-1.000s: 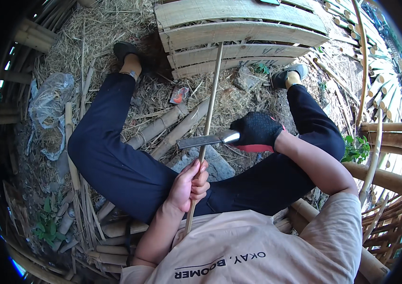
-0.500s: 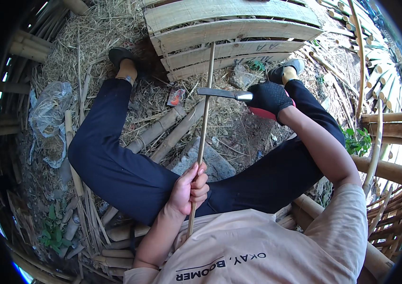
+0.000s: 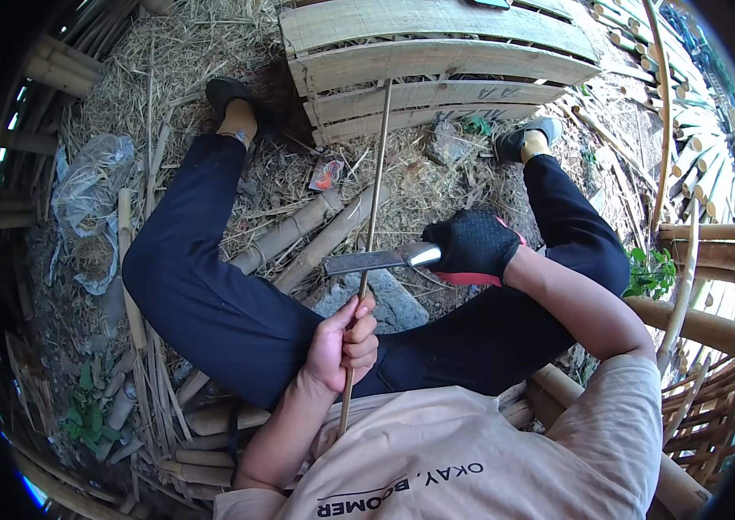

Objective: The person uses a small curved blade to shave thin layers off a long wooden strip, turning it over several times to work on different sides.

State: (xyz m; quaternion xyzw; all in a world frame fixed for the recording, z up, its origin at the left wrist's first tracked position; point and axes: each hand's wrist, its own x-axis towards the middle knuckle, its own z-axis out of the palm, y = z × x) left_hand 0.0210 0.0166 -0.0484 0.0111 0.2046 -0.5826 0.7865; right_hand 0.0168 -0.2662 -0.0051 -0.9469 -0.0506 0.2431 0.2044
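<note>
- From my remote post, I frame a seated person at work around a grey stone [image 3: 400, 305] on straw-strewn ground between two dark-trousered legs.
- The bare left hand [image 3: 346, 347], just nearer the body than the stone, holds a slim stick [image 3: 373, 199] in a closed fist, thumb laid along it.
- The stick slants past the stone, its lower end at the pale shirt [image 3: 471, 442], its upper end well beyond the stone; I cannot tell whether that tip touches the slatted crate [image 3: 437, 61].
- To the right of the stone, the right hand [image 3: 474, 247], in a black glove with red edging, grips a broad-bladed knife [image 3: 385, 258] by its covered handle.
- The blade lies crosswise over the stick, by the stone's far edge; how hard it presses, I cannot tell.
- Beyond the stone to the left, I see two bamboo lengths [image 3: 288, 232] and a red-orange packet [image 3: 327, 176].
- Far left of the stone lies a clear plastic bag [image 3: 94, 191]; far right, a leafy plant [image 3: 650, 273].
</note>
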